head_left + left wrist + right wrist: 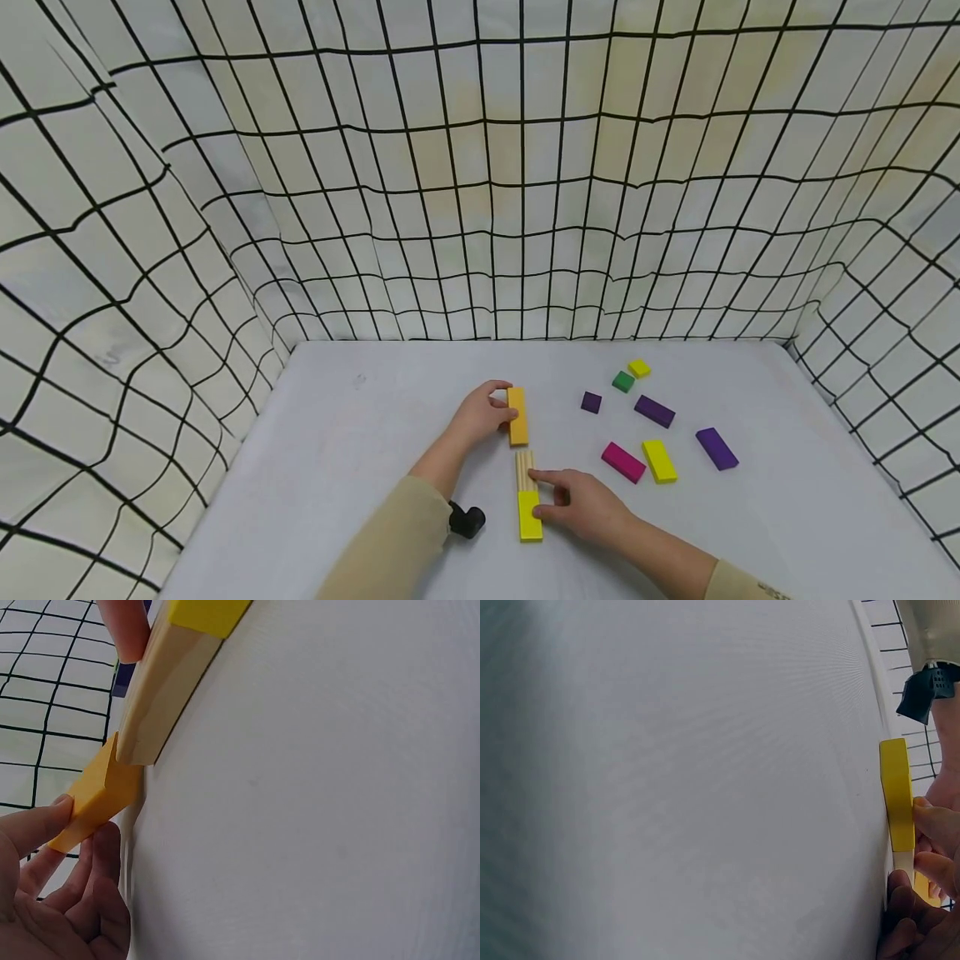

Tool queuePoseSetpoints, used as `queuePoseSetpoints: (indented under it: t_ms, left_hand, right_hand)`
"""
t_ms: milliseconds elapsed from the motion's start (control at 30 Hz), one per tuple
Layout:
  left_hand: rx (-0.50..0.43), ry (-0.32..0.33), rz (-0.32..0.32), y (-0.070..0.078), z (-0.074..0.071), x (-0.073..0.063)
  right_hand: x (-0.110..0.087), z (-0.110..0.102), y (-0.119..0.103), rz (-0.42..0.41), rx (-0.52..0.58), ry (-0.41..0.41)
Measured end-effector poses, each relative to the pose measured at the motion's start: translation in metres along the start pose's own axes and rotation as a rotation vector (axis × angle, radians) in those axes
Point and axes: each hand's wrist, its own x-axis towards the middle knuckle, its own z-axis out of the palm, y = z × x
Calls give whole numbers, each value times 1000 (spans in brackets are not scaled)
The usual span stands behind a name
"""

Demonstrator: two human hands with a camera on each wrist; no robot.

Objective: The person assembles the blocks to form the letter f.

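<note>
In the head view my left hand [482, 415] pinches an orange block [518, 417] between thumb and fingers; the left wrist view shows that orange block [94, 795] tilted. Just below it lies a pale wooden piece [524, 468] with lengthwise grooves, joined end-on in line by a yellow block [530, 518]. Whether the two overlap, I cannot tell. My right hand [581, 504] touches them from the right: its extended index finger rests on the wood, its thumb against the yellow block [897, 795]. The remaining right fingers are tucked underneath and partly hidden.
To the right lie a magenta block [623, 462], a second yellow block [659, 462], purple blocks [717, 448], a small dark purple cube [591, 402], a green cube [623, 382] and a small yellow piece [639, 368]. Black netting [480, 183] surrounds the white table [360, 450].
</note>
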Motion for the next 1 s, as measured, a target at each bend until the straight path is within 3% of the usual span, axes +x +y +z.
queuePoseSetpoints:
  t_ms: [1000]
  left_hand:
    - [66,-59,-20,-2,7,2]
  right_hand:
    - [0,-2,-2,2,5,1]
